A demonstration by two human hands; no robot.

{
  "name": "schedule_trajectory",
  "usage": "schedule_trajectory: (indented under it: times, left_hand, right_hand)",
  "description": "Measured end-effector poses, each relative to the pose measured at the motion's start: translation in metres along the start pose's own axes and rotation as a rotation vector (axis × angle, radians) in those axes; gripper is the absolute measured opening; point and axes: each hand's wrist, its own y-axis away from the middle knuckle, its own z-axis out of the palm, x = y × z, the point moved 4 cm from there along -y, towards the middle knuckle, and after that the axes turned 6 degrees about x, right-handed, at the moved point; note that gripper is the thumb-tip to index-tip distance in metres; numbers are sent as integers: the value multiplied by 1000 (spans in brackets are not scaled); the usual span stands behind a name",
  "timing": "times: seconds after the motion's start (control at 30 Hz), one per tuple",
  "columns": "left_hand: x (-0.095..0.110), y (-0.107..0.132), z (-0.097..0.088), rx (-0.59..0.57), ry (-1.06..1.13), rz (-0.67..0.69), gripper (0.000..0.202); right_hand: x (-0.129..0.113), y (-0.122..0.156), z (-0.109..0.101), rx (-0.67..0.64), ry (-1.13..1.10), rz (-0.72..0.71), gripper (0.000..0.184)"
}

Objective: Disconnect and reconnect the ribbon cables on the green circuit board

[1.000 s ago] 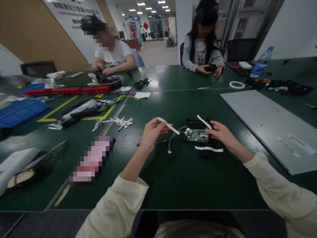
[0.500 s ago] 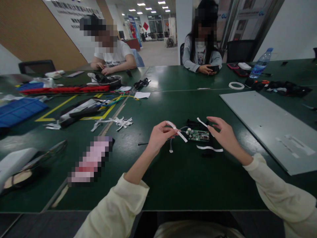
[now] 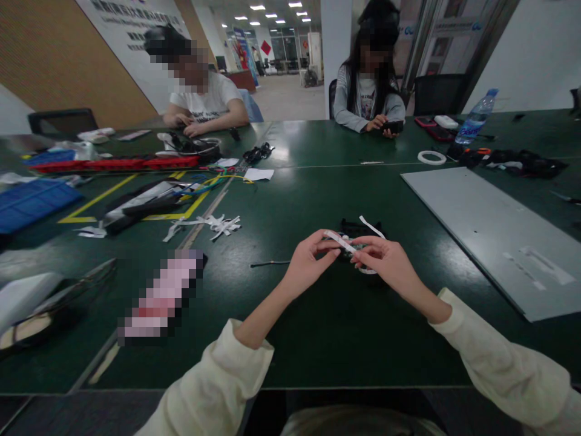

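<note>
A short white tape strip (image 3: 340, 241) is stretched between my two hands above the table. My left hand (image 3: 308, 263) pinches its left end between thumb and fingers. At the other end, my right hand (image 3: 389, 264) has its fingertips closed on the strip. Just beneath lies a green circuit board (image 3: 347, 254), mostly covered by my fingers. Behind it is a black part (image 3: 356, 226), with another white strip (image 3: 373, 227) standing out near my right hand. A further white strip (image 3: 368, 272) shows partly under that hand. A thin dark cable (image 3: 269, 263) extends left of the board.
A phone (image 3: 166, 293) and a pile of white strips (image 3: 222, 225) lie to the left. On the right is a large grey panel (image 3: 481, 224), with a white tape roll (image 3: 431, 157) and a water bottle (image 3: 476, 118) beyond. Two people sit across the table.
My right hand has moved left and down and taken the strip's free end. Both hands are now close together over the board, hiding most of it.
</note>
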Motion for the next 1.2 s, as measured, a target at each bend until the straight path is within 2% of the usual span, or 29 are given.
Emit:
schedule_trajectory:
  times: [0.13, 0.2, 0.33, 0.43, 0.53, 0.6, 0.8, 1.0, 1.2]
  left_hand:
    - [1, -1, -2, 30, -177, 136, 31]
    - [-1, -2, -4, 56, -250, 169, 42]
    - [-5, -1, -4, 144, -495, 260, 47]
    - [-4, 1, 5, 111, -614, 329, 49]
    - [-2, 3, 13, 80, -658, 371, 47]
    - [-1, 3, 14, 98, -698, 381, 45]
    - [-5, 3, 12, 94, -751, 383, 44]
    - [-5, 2, 11, 109, -687, 365, 45]
    - [-7, -1, 9, 120, -649, 312, 42]
  right_hand:
    - [-8, 2, 0, 13, -101, 19, 54]
    - [-14, 5, 2, 7, -160, -2, 54]
    - [-18, 11, 13, -76, -267, -63, 25]
    - [-16, 15, 25, -212, -282, -59, 17]
    - [-11, 20, 37, -386, -249, 10, 24]
    - [-9, 22, 42, -455, -211, 44, 27]
    - [2, 23, 45, -469, -163, 131, 25]
    - [1, 22, 40, -559, -178, 199, 29]
    - [0, 20, 34, -557, -210, 224, 28]
